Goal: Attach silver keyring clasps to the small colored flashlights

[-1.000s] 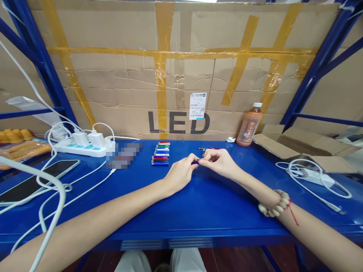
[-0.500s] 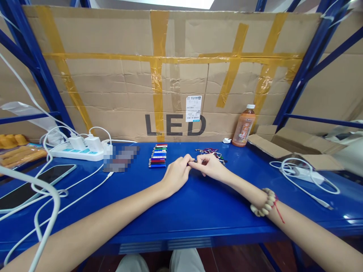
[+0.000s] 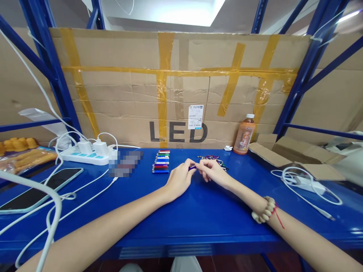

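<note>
My left hand point(image 3: 179, 179) pinches a small purple metal tube point(image 3: 192, 167) between thumb and fingers. My right hand point(image 3: 214, 173) has its thumb and forefinger closed at the tube's right end, its other fingers curled; the fingertips hide most of that end. Left of my hands lies a neat column of small metal tubes point(image 3: 161, 162) in blue, red, green and silver. Behind my right hand is a loose pile of similar coloured pieces with metal clips point(image 3: 211, 158), partly covered by the hand.
A bottle of orange drink point(image 3: 244, 135) and an open cardboard box point(image 3: 295, 151) stand at the right, near a coiled white cable point(image 3: 297, 183). At the left are a power strip point(image 3: 85, 155), a phone point(image 3: 42, 189) and loose white cables. A large cardboard sheet point(image 3: 127, 102) closes the back.
The camera view has tilted up slightly. My fingertips have moved a little apart, and more of the purple tube shows between them. The column and the pile look unchanged.
</note>
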